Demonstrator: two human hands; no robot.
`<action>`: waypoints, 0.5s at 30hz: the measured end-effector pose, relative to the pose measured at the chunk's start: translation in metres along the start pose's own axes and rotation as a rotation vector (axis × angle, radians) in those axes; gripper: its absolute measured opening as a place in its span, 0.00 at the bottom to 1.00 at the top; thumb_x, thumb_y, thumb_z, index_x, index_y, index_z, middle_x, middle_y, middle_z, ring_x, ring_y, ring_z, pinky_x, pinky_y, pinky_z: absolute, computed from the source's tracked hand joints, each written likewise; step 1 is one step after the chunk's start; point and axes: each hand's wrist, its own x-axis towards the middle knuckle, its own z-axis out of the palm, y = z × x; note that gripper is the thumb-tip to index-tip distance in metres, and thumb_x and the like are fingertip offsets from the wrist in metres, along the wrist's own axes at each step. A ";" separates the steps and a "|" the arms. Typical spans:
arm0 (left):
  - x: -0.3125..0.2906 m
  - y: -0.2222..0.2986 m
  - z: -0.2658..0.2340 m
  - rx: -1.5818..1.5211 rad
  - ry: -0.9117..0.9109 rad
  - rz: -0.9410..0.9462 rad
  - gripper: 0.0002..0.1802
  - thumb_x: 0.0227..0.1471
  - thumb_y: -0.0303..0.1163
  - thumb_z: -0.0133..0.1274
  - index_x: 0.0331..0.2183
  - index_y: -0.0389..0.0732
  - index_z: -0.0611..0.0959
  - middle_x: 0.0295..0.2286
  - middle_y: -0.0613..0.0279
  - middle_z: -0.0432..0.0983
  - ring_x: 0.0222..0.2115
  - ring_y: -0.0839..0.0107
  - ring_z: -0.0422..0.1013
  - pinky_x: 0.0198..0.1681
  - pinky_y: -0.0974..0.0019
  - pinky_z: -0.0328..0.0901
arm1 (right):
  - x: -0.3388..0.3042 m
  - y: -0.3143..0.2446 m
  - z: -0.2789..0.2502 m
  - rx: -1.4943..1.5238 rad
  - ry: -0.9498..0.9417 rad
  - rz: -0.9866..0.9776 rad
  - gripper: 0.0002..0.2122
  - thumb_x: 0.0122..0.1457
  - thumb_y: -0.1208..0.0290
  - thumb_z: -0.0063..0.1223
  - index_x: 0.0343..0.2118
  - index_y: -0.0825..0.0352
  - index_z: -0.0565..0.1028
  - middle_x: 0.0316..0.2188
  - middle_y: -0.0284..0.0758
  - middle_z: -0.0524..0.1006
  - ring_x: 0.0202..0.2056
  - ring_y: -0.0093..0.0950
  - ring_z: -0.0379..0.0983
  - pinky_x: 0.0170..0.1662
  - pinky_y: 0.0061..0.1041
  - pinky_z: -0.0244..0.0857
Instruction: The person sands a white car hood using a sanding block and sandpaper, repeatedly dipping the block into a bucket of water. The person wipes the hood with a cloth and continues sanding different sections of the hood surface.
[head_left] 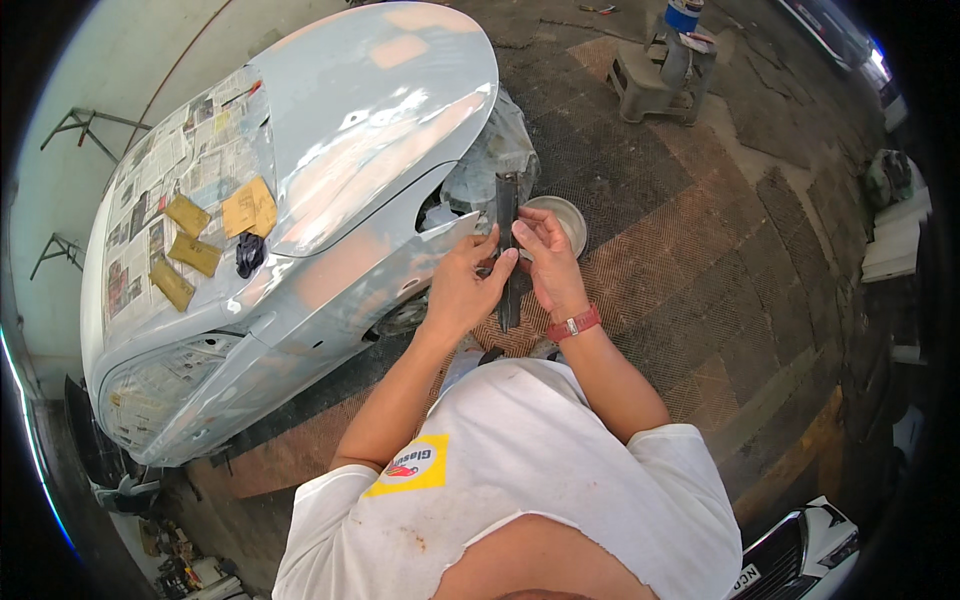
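Both hands (505, 270) grip dark strip (508, 215) beside car fender (400, 250).

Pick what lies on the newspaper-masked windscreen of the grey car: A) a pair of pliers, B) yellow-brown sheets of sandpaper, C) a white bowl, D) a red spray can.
B: several yellow-brown sandpaper sheets lie on the newspaper covering the car's windscreen, beside a small black object; the white bowl sits on the floor beyond the hands.
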 end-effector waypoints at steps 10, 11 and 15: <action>0.007 -0.002 -0.013 0.151 -0.068 -0.090 0.23 0.73 0.42 0.52 0.36 0.32 0.88 0.30 0.60 0.85 0.32 0.74 0.80 0.39 0.66 0.75 | 0.010 0.016 0.003 -0.158 0.030 -0.142 0.20 0.74 0.61 0.57 0.62 0.68 0.74 0.54 0.35 0.79 0.51 0.24 0.76 0.54 0.24 0.71; 0.007 -0.011 -0.010 -0.041 -0.067 -0.147 0.21 0.73 0.41 0.51 0.39 0.32 0.87 0.32 0.58 0.85 0.33 0.72 0.81 0.39 0.66 0.75 | 0.014 0.019 -0.002 -0.102 0.061 -0.088 0.20 0.75 0.60 0.55 0.62 0.69 0.74 0.55 0.35 0.79 0.52 0.24 0.76 0.56 0.24 0.70; 0.008 -0.054 -0.021 -0.493 0.001 -0.335 0.18 0.76 0.37 0.46 0.55 0.36 0.81 0.40 0.57 0.86 0.36 0.71 0.82 0.43 0.61 0.78 | 0.021 0.015 -0.016 0.147 0.072 0.063 0.21 0.78 0.59 0.47 0.61 0.71 0.75 0.54 0.36 0.81 0.53 0.26 0.78 0.59 0.28 0.71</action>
